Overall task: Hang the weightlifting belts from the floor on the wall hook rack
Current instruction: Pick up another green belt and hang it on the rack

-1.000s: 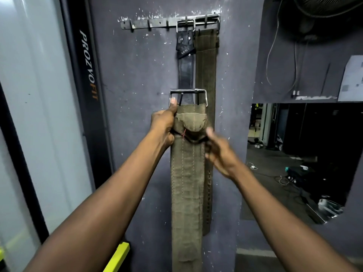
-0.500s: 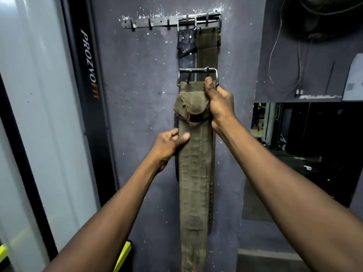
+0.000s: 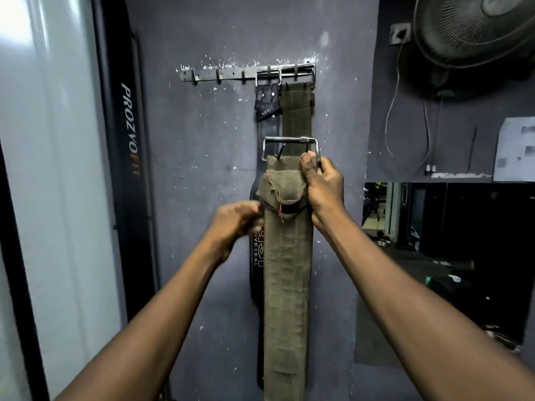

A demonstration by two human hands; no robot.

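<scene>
I hold an olive canvas weightlifting belt (image 3: 286,273) upright against the dark wall, its steel buckle (image 3: 291,147) on top. My right hand (image 3: 324,186) grips the belt's upper right edge, thumb just under the buckle. At the belt's left edge, lower down, my left hand (image 3: 236,219) pinches the fabric with closed fingers. Above, the metal hook rack (image 3: 228,75) carries a black leather belt (image 3: 265,131) and another olive belt (image 3: 296,111) on its right-hand hooks. The rack's left hooks are bare. The held buckle is well below the rack.
A black "PROZVOFIT" panel (image 3: 128,134) and a pale glossy panel (image 3: 58,169) stand at the left. A wall fan (image 3: 474,33) with hanging cords is at the upper right. Below it an opening (image 3: 448,256) shows a dark floor with scattered items.
My right hand took over the grip near the buckle while my left hand slid down to the belt's left edge. The belt rose first, and the view has since tilted up.
</scene>
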